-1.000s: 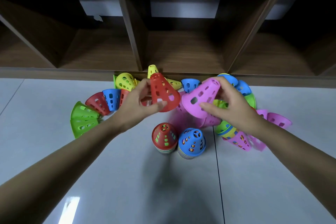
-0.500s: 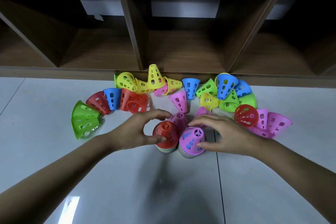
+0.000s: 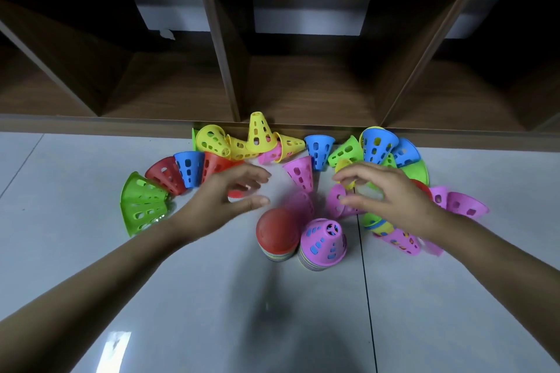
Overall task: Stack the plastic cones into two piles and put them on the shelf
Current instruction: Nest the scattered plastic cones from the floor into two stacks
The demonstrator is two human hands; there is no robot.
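**Two piles on floor, both hands over loose cones**

Far left: green cones (image 3: pixel 142 206) lying on their sides on the tiled floor (image 3: pixel 188 297). Left hand (image 3: pixel 224 192) hovers above a tipped red cone (image 3: pixel 216 163), thumb and fingers spread wide, holding nothing. Centre, near: red-topped pile (image 3: pixel 276 236) and pink-topped pile (image 3: pixel 323 243), upright, just beside each other. Right hand (image 3: pixel 391 195) curved with a wide gap, fingertips over a yellow cone (image 3: pixel 343 164); contact unclear. Loose cones (image 3: pixel 318 148) line the foot of the shelf (image 3: pixel 303 94), far side.
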